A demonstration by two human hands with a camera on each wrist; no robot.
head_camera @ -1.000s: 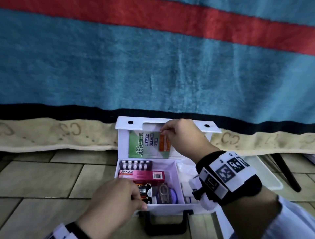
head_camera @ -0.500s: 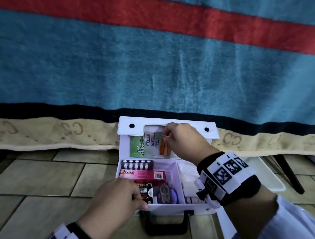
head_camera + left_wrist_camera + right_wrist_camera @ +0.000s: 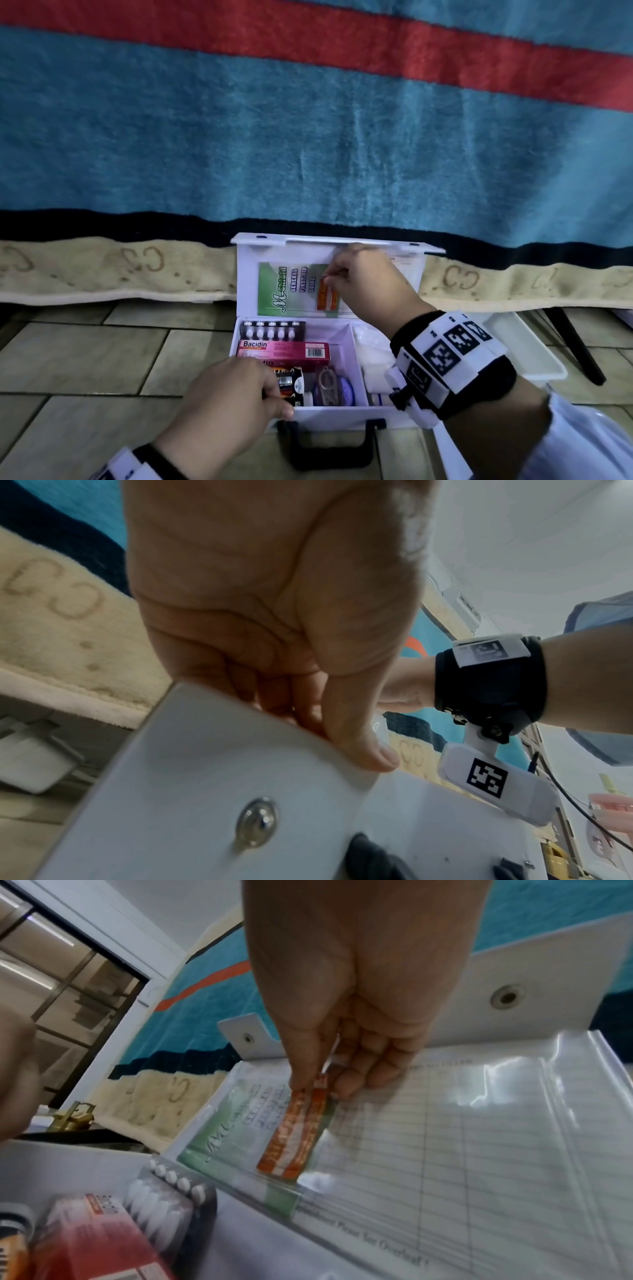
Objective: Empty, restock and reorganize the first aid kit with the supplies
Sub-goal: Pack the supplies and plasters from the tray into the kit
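- The white first aid kit (image 3: 346, 416) sits open on the tiled floor (image 3: 85, 359), its lid (image 3: 407, 274) upright against the hanging blanket (image 3: 308, 137).
- An orange sachet (image 3: 328, 297) sits in the lid's clear pocket, over a green guide leaflet (image 3: 284, 291).
- The right hand (image 3: 366, 281) pinches the sachet's top between thumb and fingers (image 3: 346, 1088).
- The left hand (image 3: 236, 397) grips the kit's near-left rim, fingers curled inside and thumb outside.
- Inside lie a pink Bacidin box (image 3: 284, 351) and a pill strip (image 3: 272, 330).

Overhead head view; close wrist views
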